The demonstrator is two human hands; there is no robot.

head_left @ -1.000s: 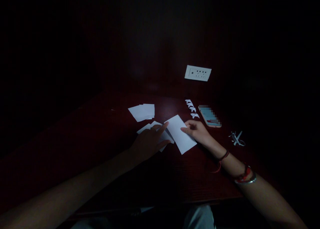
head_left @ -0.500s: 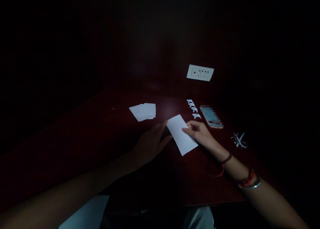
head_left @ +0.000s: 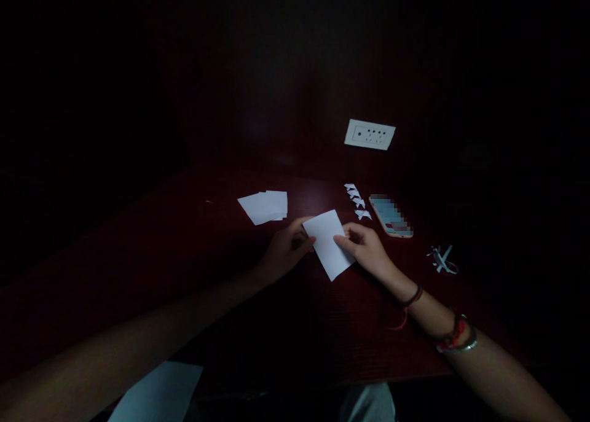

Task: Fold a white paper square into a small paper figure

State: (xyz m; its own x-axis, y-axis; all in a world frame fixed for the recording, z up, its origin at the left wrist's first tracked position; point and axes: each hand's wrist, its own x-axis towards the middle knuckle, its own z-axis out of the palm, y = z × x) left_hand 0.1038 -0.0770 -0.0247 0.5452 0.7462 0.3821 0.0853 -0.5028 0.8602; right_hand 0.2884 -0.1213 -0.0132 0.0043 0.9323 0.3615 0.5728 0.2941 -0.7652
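A small white sheet of paper (head_left: 328, 250) is held between both hands, tilted above the dark red table. My left hand (head_left: 289, 245) pinches its left edge, thumb on the front and fingers behind, where the sheet hides them. On the right side, my right hand (head_left: 366, 247) grips the sheet with its thumb on the face and the other fingers behind. Beyond my left hand lie several overlapping white paper pieces (head_left: 265, 207). Several small folded paper shapes (head_left: 356, 198) form a row past my right hand.
A phone (head_left: 391, 216) lies right of the folded shapes. Thin paper strips (head_left: 442, 260) sit farther right on the table (head_left: 369, 342). A socket panel (head_left: 370, 134) is on the wall behind. At lower left, a larger white sheet (head_left: 159, 391) shows beneath my left forearm.
My left hand has moved from beside the paper to gripping its left edge, fingers now behind it. The paper has shifted slightly left, still in my right hand.
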